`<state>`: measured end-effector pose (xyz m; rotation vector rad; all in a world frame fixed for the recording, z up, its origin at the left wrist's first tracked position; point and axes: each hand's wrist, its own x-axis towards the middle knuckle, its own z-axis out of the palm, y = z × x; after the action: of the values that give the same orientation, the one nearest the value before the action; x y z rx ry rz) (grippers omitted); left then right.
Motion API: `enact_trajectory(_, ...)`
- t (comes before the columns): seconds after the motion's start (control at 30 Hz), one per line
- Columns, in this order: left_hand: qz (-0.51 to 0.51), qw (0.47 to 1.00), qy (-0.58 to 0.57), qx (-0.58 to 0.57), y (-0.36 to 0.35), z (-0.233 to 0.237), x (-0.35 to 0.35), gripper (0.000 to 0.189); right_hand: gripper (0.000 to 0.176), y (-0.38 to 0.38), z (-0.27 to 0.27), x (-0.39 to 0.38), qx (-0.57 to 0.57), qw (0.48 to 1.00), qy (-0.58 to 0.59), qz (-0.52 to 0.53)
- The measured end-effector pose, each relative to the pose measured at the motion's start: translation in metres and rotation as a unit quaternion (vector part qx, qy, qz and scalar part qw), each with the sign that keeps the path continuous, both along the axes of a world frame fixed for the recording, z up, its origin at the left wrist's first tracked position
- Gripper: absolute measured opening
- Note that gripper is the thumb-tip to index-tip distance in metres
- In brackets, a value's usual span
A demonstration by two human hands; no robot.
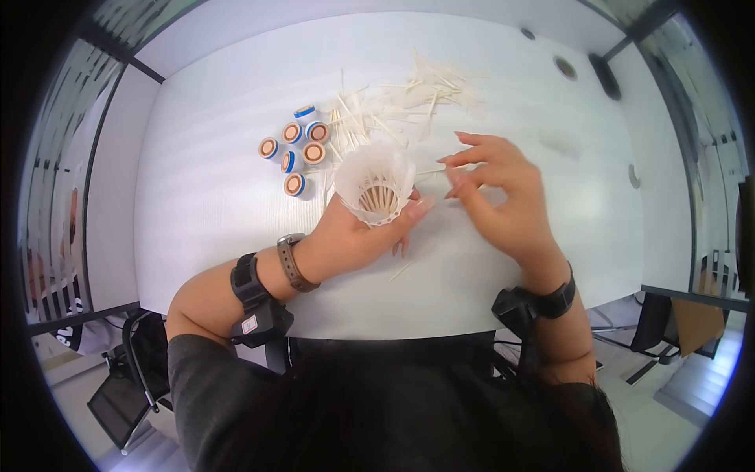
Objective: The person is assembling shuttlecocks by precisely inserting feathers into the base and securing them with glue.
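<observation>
My left hand (pixel 358 236) is closed around a white shuttlecock (pixel 376 185), thumb on its near side. The shuttlecock's open feathered end faces up towards me, and pale quills converge inside it; its base is hidden. Just to the right, my right hand (pixel 503 193) has its thumb and fingers brought together at the end of a thin pale feather (pixel 429 171). That feather points left to the shuttlecock's side; whether it touches cannot be made out. Another thin pale stick (pixel 401 271) lies on the table below my left hand.
Several shuttlecock heads (pixel 292 132) with blue bands and tan ends stand at the left of the white table (pixel 212 102). Behind the shuttlecock lie loose white feathers (pixel 366 118), with another heap (pixel 440 82) further back. Low partitions (pixel 664 173) border the table.
</observation>
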<state>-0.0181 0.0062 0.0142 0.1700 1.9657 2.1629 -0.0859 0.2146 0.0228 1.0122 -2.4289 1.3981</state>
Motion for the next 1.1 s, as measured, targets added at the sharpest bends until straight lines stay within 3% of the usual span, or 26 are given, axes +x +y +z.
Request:
enact_trajectory(0.17, -0.017, 0.999, 0.047, -0.004, -0.003, 0.003, -0.002, 0.016, 0.008, -0.002, -0.001, 0.002, 0.064, 0.996, 0.018, 0.066)
enact_trajectory(0.27, -0.013, 0.994, 0.108, -0.033, -0.004, -0.001, -0.001, 0.028, 0.015, -0.003, 0.001, 0.0, 0.125, 0.989, 0.036, 0.076)
enact_trajectory(0.37, -0.054, 0.982, 0.129, -0.125, -0.004, -0.003, -0.001, 0.028, 0.022, -0.006, 0.002, 0.0, 0.143, 0.987, -0.009, 0.076)
enact_trajectory(0.4, -0.057, 0.969, 0.197, -0.136, -0.002, -0.006, -0.004, 0.029, 0.027, -0.004, 0.003, -0.001, 0.161, 0.984, 0.004, 0.078)
enact_trajectory(0.53, -0.107, 0.952, 0.21, -0.197, -0.009, -0.007, -0.004, 0.029, 0.022, -0.005, -0.002, -0.003, 0.121, 0.991, 0.029, 0.051)
enact_trajectory(0.67, -0.081, 0.945, 0.221, -0.226, -0.011, -0.013, -0.004, 0.022, 0.023, -0.007, 0.005, 0.0, 0.043, 0.999, -0.002, 0.007)
enact_trajectory(0.77, 0.007, 0.988, 0.118, -0.095, -0.004, -0.009, -0.001, 0.02, 0.017, 0.001, -0.004, 0.0, -0.115, 0.966, -0.234, -0.006)
enact_trajectory(0.9, 0.06, 0.987, 0.125, -0.08, -0.004, -0.004, -0.002, 0.035, 0.014, -0.003, 0.006, 0.004, -0.218, 0.883, -0.415, 0.023)
enact_trajectory(1.1, 0.057, 0.982, 0.157, -0.088, -0.006, -0.012, 0.001, 0.044, 0.018, -0.005, 0.002, 0.005, -0.246, 0.875, -0.416, 0.028)
